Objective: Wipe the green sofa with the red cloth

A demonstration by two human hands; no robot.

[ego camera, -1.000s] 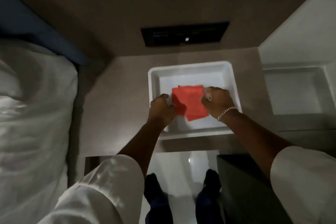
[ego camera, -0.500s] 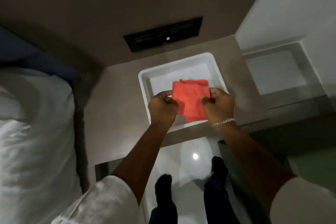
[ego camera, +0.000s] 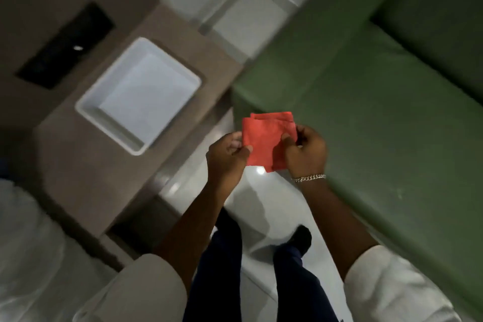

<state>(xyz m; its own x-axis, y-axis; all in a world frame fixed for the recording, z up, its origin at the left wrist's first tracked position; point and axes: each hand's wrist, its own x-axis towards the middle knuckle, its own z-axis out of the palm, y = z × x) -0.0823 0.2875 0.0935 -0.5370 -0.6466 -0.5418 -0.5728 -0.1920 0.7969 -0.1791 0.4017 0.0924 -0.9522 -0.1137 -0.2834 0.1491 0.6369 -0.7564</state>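
Note:
A folded red cloth point(ego camera: 264, 138) hangs in the air over the floor, held by both hands. My left hand point(ego camera: 226, 158) pinches its left edge and my right hand point(ego camera: 305, 151), with a chain bracelet at the wrist, pinches its right edge. The green sofa point(ego camera: 366, 102) fills the right side of the view, its seat just beyond and to the right of the cloth. Cloth and sofa are apart.
A white tray point(ego camera: 86, 112) with nothing in it sits on the brown bedside table point(ego camera: 78, 172) at left. A black wall panel point(ego camera: 65, 46) is behind it. White bedding point(ego camera: 23, 243) lies at lower left. Glossy white floor point(ego camera: 251, 206) runs under my feet.
Both hands lifted the red cloth out of the white tray and carried it right, over the floor. The view swung right and the green sofa came into sight.

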